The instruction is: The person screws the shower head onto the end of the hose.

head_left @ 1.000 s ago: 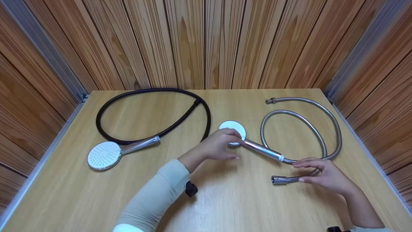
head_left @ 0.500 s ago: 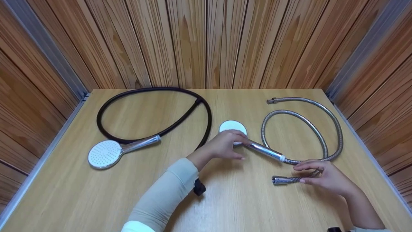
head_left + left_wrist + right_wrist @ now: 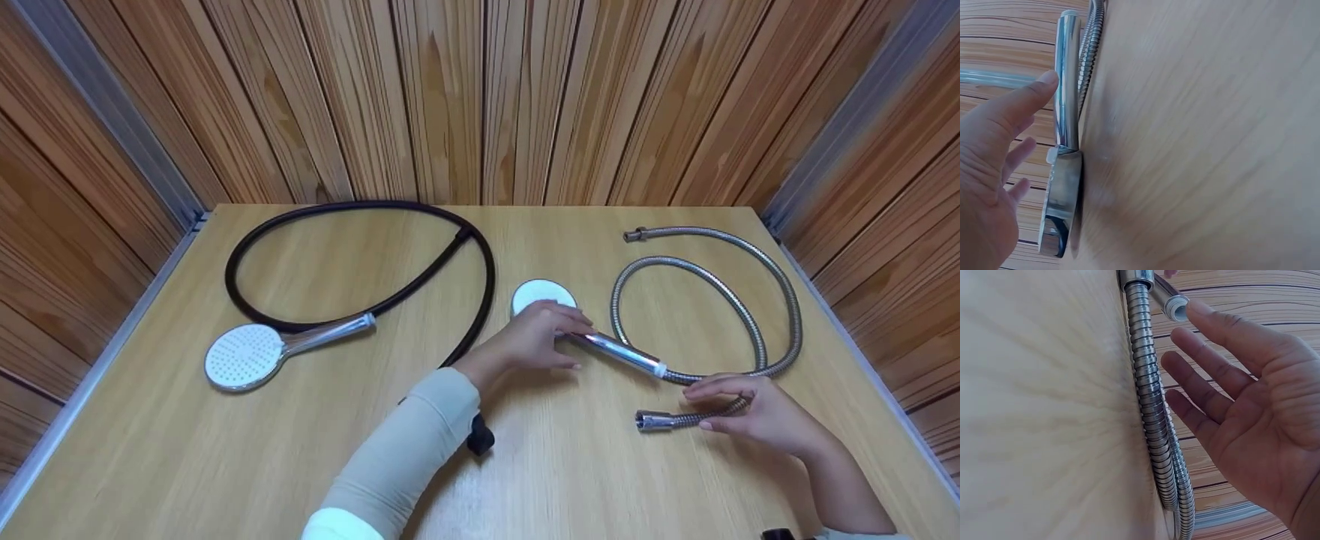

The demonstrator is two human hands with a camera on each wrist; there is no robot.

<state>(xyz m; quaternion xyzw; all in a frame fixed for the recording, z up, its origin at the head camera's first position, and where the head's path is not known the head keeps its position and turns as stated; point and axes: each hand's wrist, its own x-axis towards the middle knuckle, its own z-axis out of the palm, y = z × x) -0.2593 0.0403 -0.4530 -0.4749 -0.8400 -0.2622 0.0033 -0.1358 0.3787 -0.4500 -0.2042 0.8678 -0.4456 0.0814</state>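
Observation:
My left hand (image 3: 536,337) is over the right shower head (image 3: 621,352), covering part of its round white face. In the left wrist view the thumb and fingers of that hand (image 3: 988,152) are spread beside the chrome handle (image 3: 1067,84), holding nothing; whether they touch it I cannot tell. My right hand (image 3: 761,412) hovers at the metal shower hose (image 3: 787,315), close to its chrome end fitting (image 3: 654,421). Seen from the right wrist, the extended fingers of this hand (image 3: 1264,399) stand apart from the ribbed hose (image 3: 1148,382).
A second shower head (image 3: 244,358) lies face up at the left of the wooden table (image 3: 247,465). Behind it a black hose (image 3: 491,285) is looped and runs under my left forearm. Wood-plank walls (image 3: 442,97) enclose the back and sides.
My left hand has slid a little to the right, from the shower head's round face toward its handle. The right hand stays in place, and the shower heads and hoses lie as before.

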